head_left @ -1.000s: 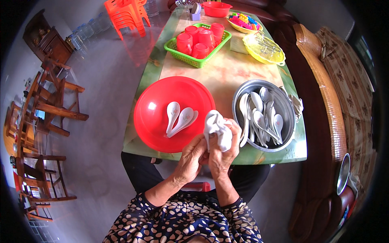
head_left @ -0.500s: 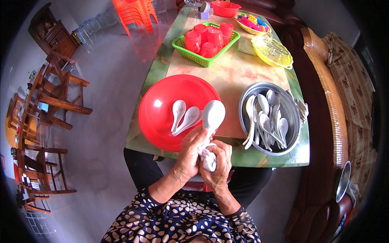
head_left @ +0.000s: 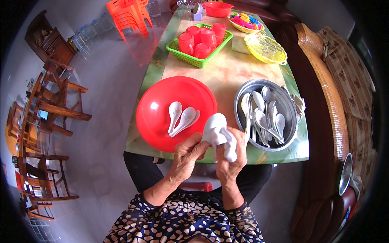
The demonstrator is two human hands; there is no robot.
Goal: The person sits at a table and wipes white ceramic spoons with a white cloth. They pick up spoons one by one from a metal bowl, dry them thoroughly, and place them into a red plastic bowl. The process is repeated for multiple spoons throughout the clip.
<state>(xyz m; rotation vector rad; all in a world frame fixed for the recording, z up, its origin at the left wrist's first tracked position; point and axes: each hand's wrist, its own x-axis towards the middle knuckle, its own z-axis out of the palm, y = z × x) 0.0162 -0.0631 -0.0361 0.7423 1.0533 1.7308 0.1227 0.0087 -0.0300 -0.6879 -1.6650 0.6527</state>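
Between my hands, over the table's near edge, is a large white spoon (head_left: 216,120). My left hand (head_left: 187,156) pinches it at its lower left side. My right hand (head_left: 233,158) is closed around a white cloth (head_left: 225,142), which lies against the spoon's front and partly hides it. To the left a wide red basin (head_left: 156,121) holds several white soup spoons (head_left: 186,118) grouped near its middle. At the right a metal bowl (head_left: 292,133) contains many white spoons (head_left: 267,123), some with handles over the rim.
Farther up the table (head_left: 227,87) stands a green basket (head_left: 198,61) of red cups (head_left: 207,38). Beyond it are a yellow basket (head_left: 265,50), a plate of colourful pieces (head_left: 245,22) and a red bowl (head_left: 217,9). Wooden chairs (head_left: 60,105) are left, a long wooden sofa (head_left: 320,89) right.
My right hand has moved right and up with the cloth, from the spoon's handle to its bowl. The spoon has come lower and tilted. The view has shifted slightly.
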